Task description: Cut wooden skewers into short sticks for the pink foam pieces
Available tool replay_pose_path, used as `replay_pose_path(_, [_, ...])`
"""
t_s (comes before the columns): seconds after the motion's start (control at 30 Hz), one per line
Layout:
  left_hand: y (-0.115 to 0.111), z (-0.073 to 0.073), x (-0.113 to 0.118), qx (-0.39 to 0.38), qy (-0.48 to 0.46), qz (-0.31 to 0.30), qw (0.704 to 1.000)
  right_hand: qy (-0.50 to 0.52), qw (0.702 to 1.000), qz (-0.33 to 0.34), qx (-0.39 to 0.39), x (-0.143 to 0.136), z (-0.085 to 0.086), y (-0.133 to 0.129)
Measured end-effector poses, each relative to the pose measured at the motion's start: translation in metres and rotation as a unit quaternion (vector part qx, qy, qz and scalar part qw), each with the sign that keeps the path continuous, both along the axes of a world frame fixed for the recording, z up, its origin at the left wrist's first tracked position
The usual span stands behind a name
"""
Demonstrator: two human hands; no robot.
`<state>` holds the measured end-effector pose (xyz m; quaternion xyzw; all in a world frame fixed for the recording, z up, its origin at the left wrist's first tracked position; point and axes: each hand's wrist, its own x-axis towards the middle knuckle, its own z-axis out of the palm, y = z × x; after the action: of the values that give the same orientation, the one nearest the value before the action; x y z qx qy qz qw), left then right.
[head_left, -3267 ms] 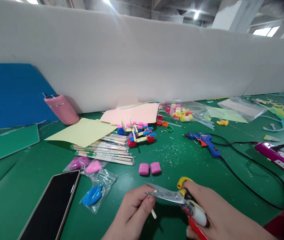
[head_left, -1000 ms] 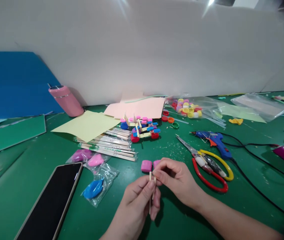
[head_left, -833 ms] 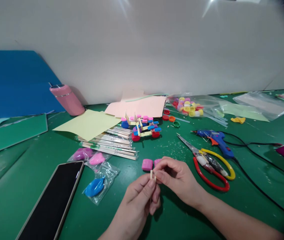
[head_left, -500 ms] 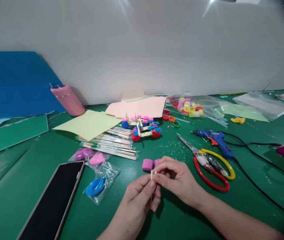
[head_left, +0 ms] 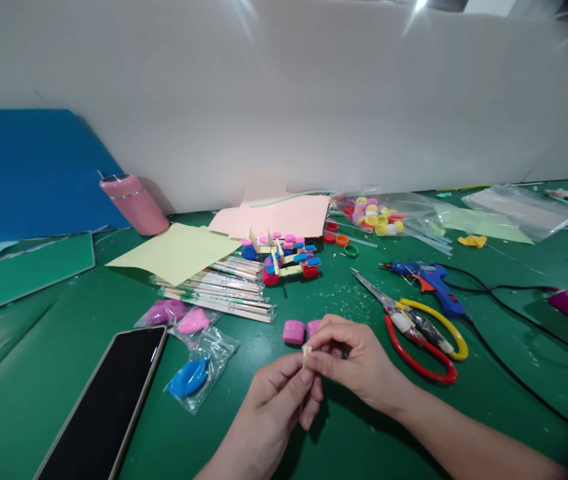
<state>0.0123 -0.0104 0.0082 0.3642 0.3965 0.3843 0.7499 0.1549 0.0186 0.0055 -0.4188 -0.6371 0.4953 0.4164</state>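
Observation:
Small pale wooden stick pieces (head_left: 307, 351) are pinched upright between my fingertips, with only their short tops showing. My left hand (head_left: 275, 403) is closed on them from below, thumb against the fingers. From the other side my right hand (head_left: 351, 357) pinches the same spot with thumb and forefinger; how the pieces divide between the hands is hidden. Just beyond my fingers sit two pink bottle caps (head_left: 293, 332), the farther right one partly covered by my right hand. Farther back stand small stick-built toy cars (head_left: 291, 268) with red and blue wheels.
Scissors (head_left: 404, 327) and a blue glue gun (head_left: 429, 280) with a black cord lie right. On the left are a phone (head_left: 104, 407), bagged clay (head_left: 188, 378), packed chopsticks (head_left: 219, 300) and a pink bottle (head_left: 137, 207). A bag of coloured caps (head_left: 374, 215) lies behind.
The stick tops, earlier with a gap between them, now sit close together, and less of them shows. Both hands stay at nearly the same place; the view has shifted slightly.

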Motion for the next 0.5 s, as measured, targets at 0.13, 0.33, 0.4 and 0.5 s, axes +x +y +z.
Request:
replay_pose_path(0.13, [-0.0005,-0.0006,-0.0002,-0.011,-0.009,-0.004,1.0,0.004,1.0,0.0,0.003,-0.001,0.0,-0.0001])
replay_pose_path(0.33, [0.0011,-0.0037,-0.0002,-0.011,-0.013,-0.011,1.0,0.003,1.0,-0.005,0.006,-0.0014,0.0011,-0.0011])
replay_pose_path(0.4, [0.001,-0.0029,0.0003,-0.008,-0.013,-0.012,1.0,0.002,1.0,-0.003,0.007,-0.0014,0.0005,-0.0011])
replay_pose_path(0.5, [0.0003,-0.0008,0.0017,-0.015,-0.012,-0.021,1.0,0.003,1.0,-0.003,0.008,-0.0022,-0.0014,-0.0013])
